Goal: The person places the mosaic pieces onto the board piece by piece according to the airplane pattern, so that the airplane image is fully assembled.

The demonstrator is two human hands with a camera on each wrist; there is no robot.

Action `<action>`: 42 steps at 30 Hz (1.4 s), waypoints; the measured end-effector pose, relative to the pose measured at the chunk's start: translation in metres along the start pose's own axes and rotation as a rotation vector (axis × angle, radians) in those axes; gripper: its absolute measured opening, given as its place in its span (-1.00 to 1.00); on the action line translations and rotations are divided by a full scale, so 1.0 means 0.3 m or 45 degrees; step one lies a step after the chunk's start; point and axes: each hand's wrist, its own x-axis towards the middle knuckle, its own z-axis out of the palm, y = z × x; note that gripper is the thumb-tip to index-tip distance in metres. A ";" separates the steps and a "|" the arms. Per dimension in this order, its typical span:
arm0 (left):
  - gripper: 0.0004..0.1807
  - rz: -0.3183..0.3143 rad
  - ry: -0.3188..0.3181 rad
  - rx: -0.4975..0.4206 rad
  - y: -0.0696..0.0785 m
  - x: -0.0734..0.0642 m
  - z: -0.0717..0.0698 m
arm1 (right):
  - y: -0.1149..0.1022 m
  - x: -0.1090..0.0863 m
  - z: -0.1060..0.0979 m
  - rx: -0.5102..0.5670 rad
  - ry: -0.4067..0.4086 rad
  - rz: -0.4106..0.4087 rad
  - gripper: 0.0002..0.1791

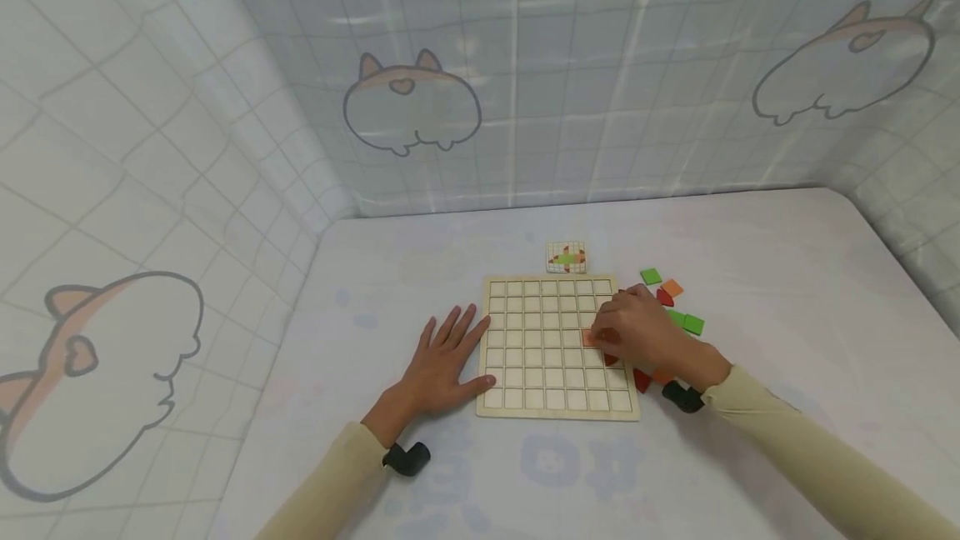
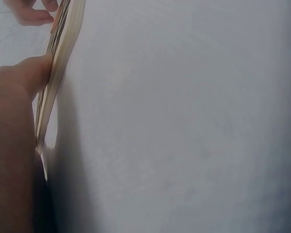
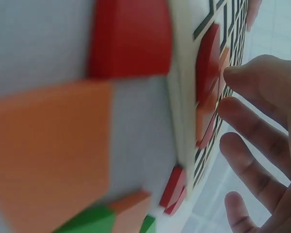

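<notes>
A pale wooden board with a grid of square cells lies flat on the table. My left hand rests palm down beside its left edge, fingers spread; the thumb and a fingertip touch that edge. Over the board's right side is my right hand, fingertips at an orange square tile. In the right wrist view, thumb and fingers are bent and apart, touching or just over orange and red pieces on the board. A red piece with slanted sides lies there; other pieces are partly hidden by the hand.
Loose green tiles, an orange tile and red pieces lie to the right of the board. A small pattern card with a coloured figure lies behind it. Patterned curtains enclose the table.
</notes>
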 end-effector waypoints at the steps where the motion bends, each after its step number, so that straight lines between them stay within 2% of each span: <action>1: -0.02 0.000 0.001 0.000 0.000 0.000 -0.001 | 0.004 -0.006 -0.002 0.006 -0.002 0.013 -0.87; 6: -0.02 0.007 0.005 -0.007 -0.001 0.001 0.001 | 0.024 -0.046 -0.013 0.055 -0.034 0.073 -0.89; 11: -0.02 0.010 0.010 -0.018 -0.003 -0.001 0.002 | 0.033 -0.098 -0.028 0.103 -0.034 0.088 -0.86; 16: -0.02 0.011 0.011 -0.022 -0.005 -0.003 0.000 | 0.030 -0.153 -0.035 0.131 -0.078 0.129 -0.85; 24: -0.03 0.009 0.010 -0.008 -0.001 0.000 0.000 | 0.009 -0.225 -0.065 0.106 -0.103 0.203 -0.81; 34: -0.03 0.006 -0.007 -0.001 -0.003 0.001 0.002 | 0.026 -0.297 -0.112 0.089 -0.260 0.248 -0.74; 38: -0.03 0.009 0.008 -0.022 -0.002 -0.001 0.003 | 0.026 -0.315 -0.116 0.082 -0.249 0.240 -0.76; 42: -0.03 0.020 0.035 -0.026 -0.002 0.001 0.007 | 0.023 -0.321 -0.112 0.044 -0.155 0.175 -0.76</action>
